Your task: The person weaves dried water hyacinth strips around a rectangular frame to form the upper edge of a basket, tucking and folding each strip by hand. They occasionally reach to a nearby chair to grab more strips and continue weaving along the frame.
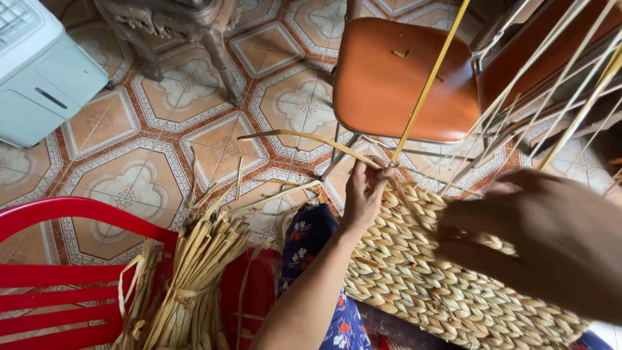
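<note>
A half-woven basket (421, 279) of pale braided straw lies across my lap, with thin upright canes (551, 84) fanning out from its upper edge. My left hand (366, 191) pinches a flat straw strand (304, 137) at the weave's top edge, beside a yellow cane (427, 81). Close to the camera and blurred, my right hand (551, 240) rests on the basket's right side, fingers curled against the weave; whether it grips a strand is hidden.
A bundle of dried straw (194, 279) leans on a red plastic chair (58, 259) at lower left. An orange-seated metal chair (402, 78) stands ahead. A white appliance (39, 65) sits top left on the patterned tile floor (129, 168), near carved furniture legs (220, 58).
</note>
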